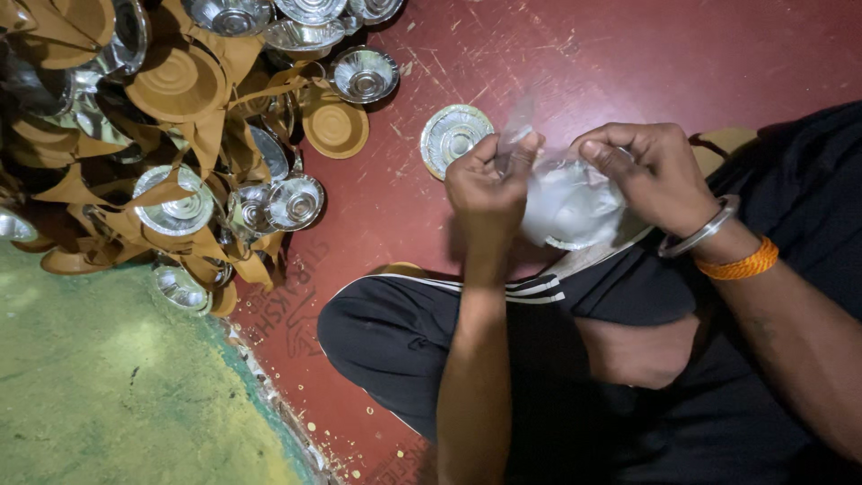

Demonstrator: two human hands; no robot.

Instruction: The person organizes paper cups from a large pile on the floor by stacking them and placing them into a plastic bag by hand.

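You held a thin clear plastic bag (567,202) between both hands above your lap: left hand (489,184) pinched shut on its top edge, right hand (646,175) gripping the other side. It looked light, soft and slippery (easy to tear), so the rim was the place to hold it. One round silver foil-lined paper bowl (453,136) lay alone on the red floor (584,63); a pile of brown and silver paper bowls (180,135) sat nearby, too jumbled to count.

Red floor (575,63), foil bowl (453,136) on it, heap of bowls w/ brown scraps (171,135) nearby
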